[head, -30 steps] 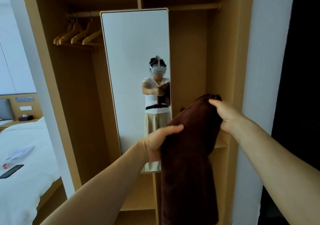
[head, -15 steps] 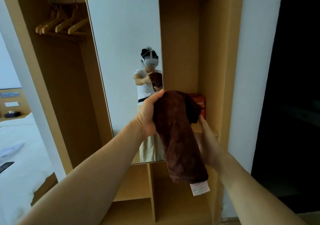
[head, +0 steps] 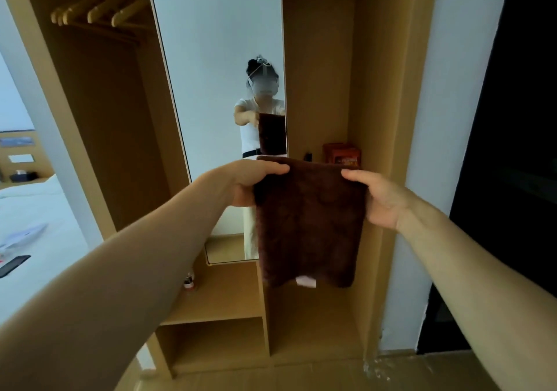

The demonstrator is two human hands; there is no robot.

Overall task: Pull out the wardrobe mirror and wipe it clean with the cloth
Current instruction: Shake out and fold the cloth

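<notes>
1. Your left hand (head: 256, 182) is pinched closed on the upper left corner of the cloth (head: 307, 224), thumb on top, fingers hidden behind the fabric.
2. Your right hand (head: 381, 199) is clamped on the upper right corner the same way. Both hands sit level, mid frame, the cloth's top edge stretched between them.
3. The cloth hangs flat as a dark brown sheet, long axis vertical, white tag (head: 306, 282) at the bottom edge. Looks folded or doubled, can't confirm.
4. The mirror (head: 217, 59) is already out of the wardrobe (head: 319, 59), standing tall from the top of the frame to lower centre. Long axis vertical, leaning slightly in this view. Pull-out step looks done; wiping not started.
5. Key relation: the glass lies up and left of the cloth. The cloth's left edge overlaps the mirror's lower right strip in the picture, but it looks held short of the glass; contact not visible.
6. Left hand is nearer the mirror; right hand sits in front of the shelf bay with the red box (head: 342, 155).
7. Judgement: shift the cloth left and forward, likely bunch it into one hand, then stroke along the mirror's length.
8. Hangers (head: 99, 7) in the upper left are clear of the path.
</notes>
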